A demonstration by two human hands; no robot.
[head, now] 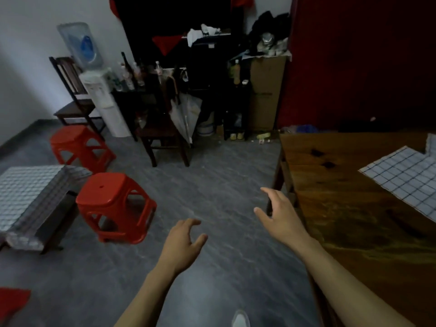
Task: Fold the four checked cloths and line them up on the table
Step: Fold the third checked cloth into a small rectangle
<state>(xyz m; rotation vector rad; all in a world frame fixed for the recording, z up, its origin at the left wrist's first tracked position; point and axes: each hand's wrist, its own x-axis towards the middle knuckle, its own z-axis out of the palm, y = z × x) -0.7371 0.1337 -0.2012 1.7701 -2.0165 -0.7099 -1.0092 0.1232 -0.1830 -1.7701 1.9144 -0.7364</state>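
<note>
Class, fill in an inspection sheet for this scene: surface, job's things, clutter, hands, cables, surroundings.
Surface: wooden table, right, dark knots.
Job's things: checked cloth on the table, partly out of frame; checked fabric draped over something at left.
Clutter: bottles, umbrella, cardboard box at the far wall.
Hands: left hand and right hand open, empty, above the floor.
Cables: nothing seen.
Surroundings: two red stools, chairs, water dispenser.

Dim, soft and slightly blurred, darkest at the far back, with wide-angle bending toward the edges.
</note>
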